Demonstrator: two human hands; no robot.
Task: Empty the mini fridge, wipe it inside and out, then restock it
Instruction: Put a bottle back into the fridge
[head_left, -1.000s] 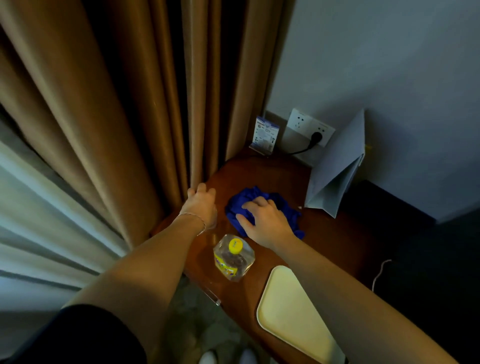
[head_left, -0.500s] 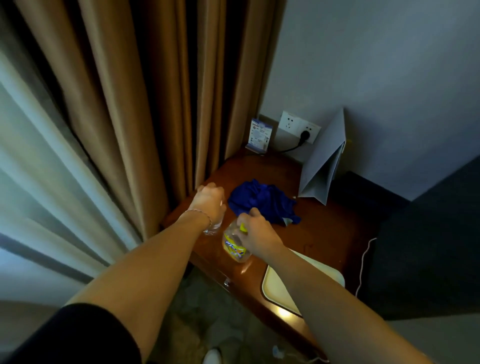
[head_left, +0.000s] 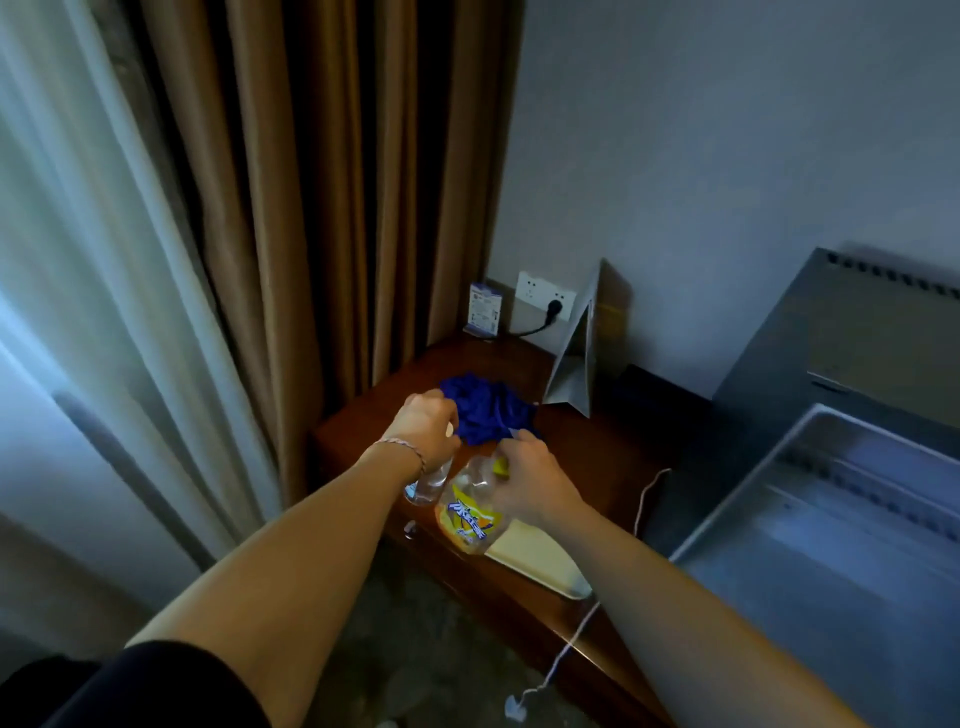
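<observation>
Meanwhile, over the wooden table (head_left: 597, 457) by brown curtains (head_left: 322, 208), each hand grips a bottle, left hand (head_left: 428, 428) and right hand (head_left: 530, 480).

A clear bottle with a yellow label (head_left: 470, 512) and yellow cap hangs tilted over the table edge, beside a smaller clear bottle (head_left: 428, 483) (label unreadable). A crumpled blue cloth (head_left: 488, 410) lies behind them. The mini fridge (head_left: 841, 525) stands open at right.

The hands (head_left: 480, 457) hide both bottles' (head_left: 467, 512) caps; label print blurred.
</observation>
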